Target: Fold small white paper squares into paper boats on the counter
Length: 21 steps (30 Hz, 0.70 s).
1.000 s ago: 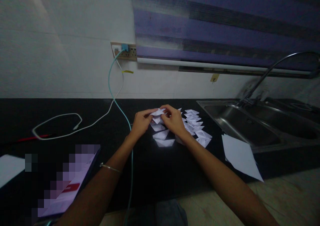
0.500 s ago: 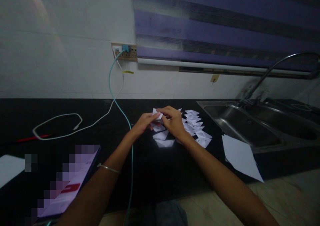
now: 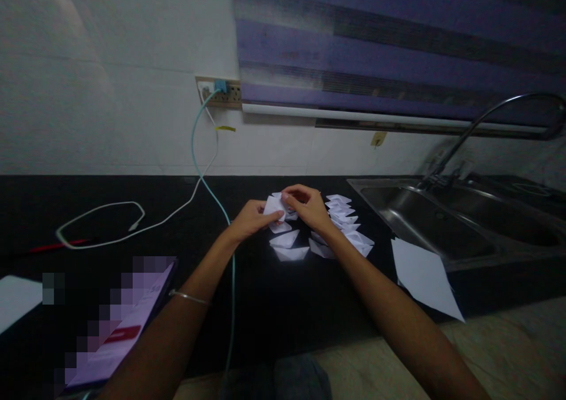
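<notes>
A small folded piece of white paper (image 3: 274, 207) is held up over the dark countertop. My left hand (image 3: 251, 217) pinches its left and lower side, thumb across the front. At its upper right edge, the thumb and fingers of my right hand (image 3: 308, 204) are closed on the same paper. Rows of folded white paper boats stand behind and below my hands, among them a boat (image 3: 290, 253) at the near end. Another boat (image 3: 340, 200) lies to the right of my right hand. My hands hide part of the rows.
Flat white sheets (image 3: 427, 279) lie at the right, beside the steel sink (image 3: 398, 211) with its curved tap (image 3: 469, 132). A teal cable (image 3: 233, 311) crosses the counter by my left forearm. A tablet-like screen (image 3: 128, 329) and a white cable (image 3: 99, 204) are on the left.
The folded paper has turned so a flatter, broader face shows. My right hand's grip has shifted to its upper edge, and my left hand has moved slightly left.
</notes>
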{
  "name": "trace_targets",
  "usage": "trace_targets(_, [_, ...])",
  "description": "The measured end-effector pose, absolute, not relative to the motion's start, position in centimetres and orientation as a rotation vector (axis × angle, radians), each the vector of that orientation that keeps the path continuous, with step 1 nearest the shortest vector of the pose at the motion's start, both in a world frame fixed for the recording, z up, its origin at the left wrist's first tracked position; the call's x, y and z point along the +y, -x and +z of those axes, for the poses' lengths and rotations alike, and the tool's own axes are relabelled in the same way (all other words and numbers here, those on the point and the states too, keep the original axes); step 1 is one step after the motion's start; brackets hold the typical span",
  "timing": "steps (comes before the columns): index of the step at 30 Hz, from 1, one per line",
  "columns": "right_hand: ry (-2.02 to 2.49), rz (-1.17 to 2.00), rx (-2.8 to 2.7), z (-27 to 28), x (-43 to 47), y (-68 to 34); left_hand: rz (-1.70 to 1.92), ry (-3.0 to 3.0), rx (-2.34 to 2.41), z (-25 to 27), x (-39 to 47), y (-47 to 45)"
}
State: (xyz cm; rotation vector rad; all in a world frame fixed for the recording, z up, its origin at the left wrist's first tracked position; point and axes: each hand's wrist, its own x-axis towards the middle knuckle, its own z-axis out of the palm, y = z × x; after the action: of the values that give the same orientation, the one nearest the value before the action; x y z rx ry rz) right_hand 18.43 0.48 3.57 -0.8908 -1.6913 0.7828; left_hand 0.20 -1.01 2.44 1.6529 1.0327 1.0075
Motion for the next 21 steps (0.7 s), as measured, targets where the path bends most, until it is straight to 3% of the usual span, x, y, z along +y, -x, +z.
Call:
trace_targets(7, [0.834, 0.875, -1.874, 3.44, 0.25, -18.36, 0.877, -1.819, 0.987, 2.93, -1.64, -0.30])
trace_targets(21, [0.923, 1.121, -1.464, 3.50, 0.32, -18.38, 0.940, -1.737, 0.950, 2.61, -1.36, -0.11])
